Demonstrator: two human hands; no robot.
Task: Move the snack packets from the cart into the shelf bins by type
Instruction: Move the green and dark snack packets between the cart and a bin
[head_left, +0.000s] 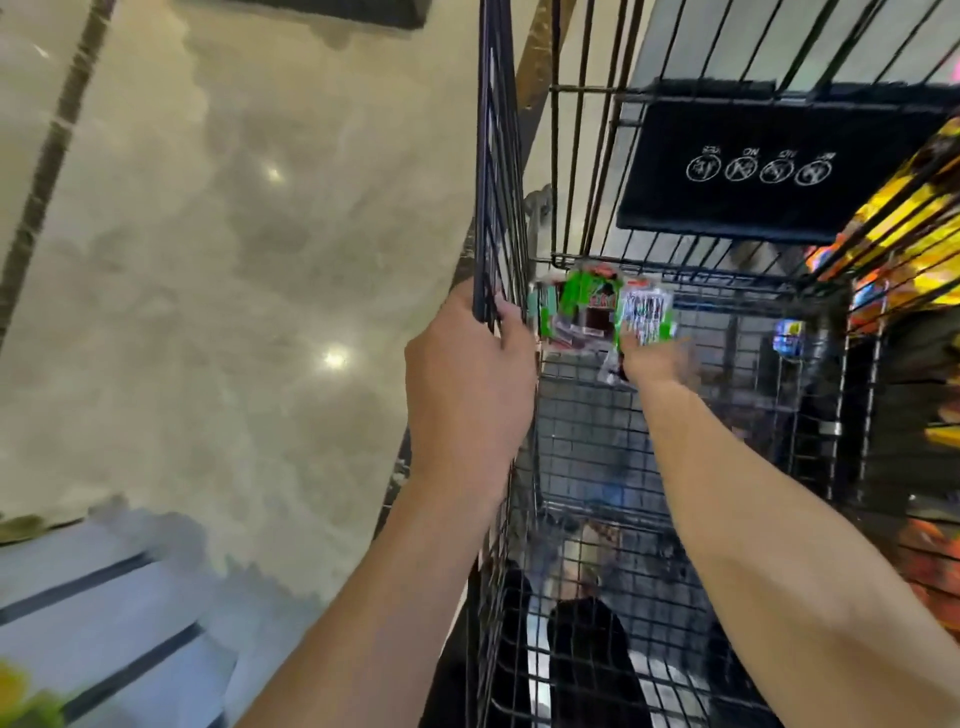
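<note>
While my left hand curls its fingers round the top edge of the cart side wall, my right hand is deep inside, fingers pinching a bunch of green snack packets above the mesh floor. It's blurry down there! Yellow and orange packets fill the wire shelf bin on the right.

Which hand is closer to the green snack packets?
Right. The right hand holds the green snack packets; the left hand grips the cart's wire wall just beside them.
</note>
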